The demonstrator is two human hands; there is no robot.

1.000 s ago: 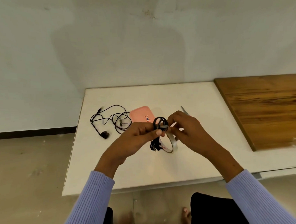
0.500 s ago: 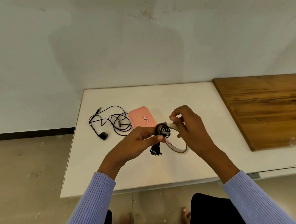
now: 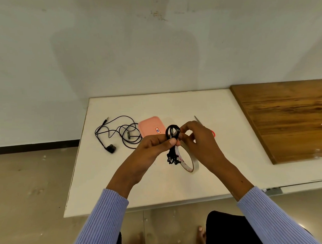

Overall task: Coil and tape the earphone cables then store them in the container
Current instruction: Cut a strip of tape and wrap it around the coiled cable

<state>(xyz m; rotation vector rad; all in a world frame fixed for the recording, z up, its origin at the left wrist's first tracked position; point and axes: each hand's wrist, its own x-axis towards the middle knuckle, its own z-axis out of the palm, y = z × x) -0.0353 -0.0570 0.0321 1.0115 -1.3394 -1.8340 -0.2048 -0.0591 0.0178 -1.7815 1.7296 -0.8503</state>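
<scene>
Pinching a coiled black earphone cable (image 3: 172,139) above the white table (image 3: 177,185), the left hand (image 3: 154,149) holds the bundle upright, its loose ends dangling. Just right, the right hand (image 3: 199,138) curls its fingers at the coil's top, with a tape roll (image 3: 188,160) hanging at its palm. Farther back lie a pink container (image 3: 150,127), partly hidden scissors (image 3: 198,119), and an uncoiled earphone (image 3: 118,133) at left.

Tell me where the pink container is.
In the head view the pink container lies on the white table, left of centre, between the loose earphone cable and the left hand.
</scene>
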